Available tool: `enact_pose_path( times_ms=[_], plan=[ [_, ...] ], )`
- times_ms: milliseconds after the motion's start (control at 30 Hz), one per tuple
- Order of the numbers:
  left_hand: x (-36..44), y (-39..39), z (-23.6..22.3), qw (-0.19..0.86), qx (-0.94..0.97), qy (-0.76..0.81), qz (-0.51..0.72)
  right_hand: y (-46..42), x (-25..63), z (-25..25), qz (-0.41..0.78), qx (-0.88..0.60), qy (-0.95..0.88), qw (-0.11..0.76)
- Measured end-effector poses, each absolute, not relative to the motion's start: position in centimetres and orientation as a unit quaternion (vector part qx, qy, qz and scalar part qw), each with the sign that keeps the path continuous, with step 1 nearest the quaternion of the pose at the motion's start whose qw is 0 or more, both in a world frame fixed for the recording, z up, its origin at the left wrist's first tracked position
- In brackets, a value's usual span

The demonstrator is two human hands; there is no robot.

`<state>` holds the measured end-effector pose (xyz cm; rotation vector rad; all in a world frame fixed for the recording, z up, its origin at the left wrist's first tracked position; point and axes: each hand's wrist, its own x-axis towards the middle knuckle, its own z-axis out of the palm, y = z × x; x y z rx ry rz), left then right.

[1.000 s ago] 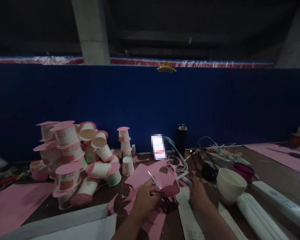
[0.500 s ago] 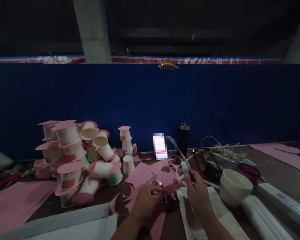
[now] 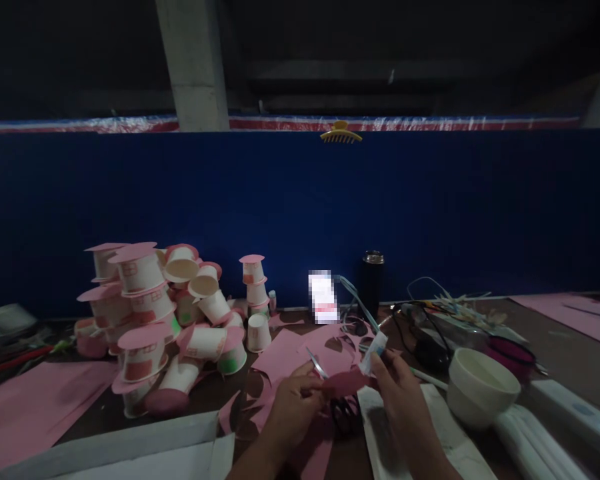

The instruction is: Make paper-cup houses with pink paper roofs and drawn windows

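Note:
My left hand is closed on a small pink paper disc, held over the table. A pair of scissors lies just past its fingers, blades pointing up and left; whether the hand touches them I cannot tell. My right hand is closed round a small white glue stick with a blue band, its lower end close to the disc's right edge. Pink paper scraps with round cut-outs lie beneath both hands.
A heap of paper cups topped with pink discs fills the left. A white bowl, a white power strip, tangled cables and a dark flask lie right. A blue partition closes the back. White card lies near.
My right hand picked the glue stick up from the table and brought it to the pink disc held by my left hand. The camera drifted slightly left and up.

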<state>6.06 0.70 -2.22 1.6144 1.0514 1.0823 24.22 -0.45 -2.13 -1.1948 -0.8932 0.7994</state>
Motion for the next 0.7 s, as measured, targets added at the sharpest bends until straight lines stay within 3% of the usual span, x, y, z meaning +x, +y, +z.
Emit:
enact_pose_path(
  times_ms=[133,333,700],
  plan=[
    [5.6,1.1,-2.2,0.392,0.637,0.466,0.472,-0.5,24.0,-2.4,0.412,-0.479,-0.363,0.685],
    [5.2,1.7,-3.3,0.415,0.601,0.495,0.471,-0.7,23.7,-1.9,0.446,-0.458,-0.322,0.698],
    [5.0,0.8,-2.2,0.257,0.733,0.494,0.39,-0.9,23.3,-1.8,0.462,-0.442,-0.318,0.7]
  ],
)
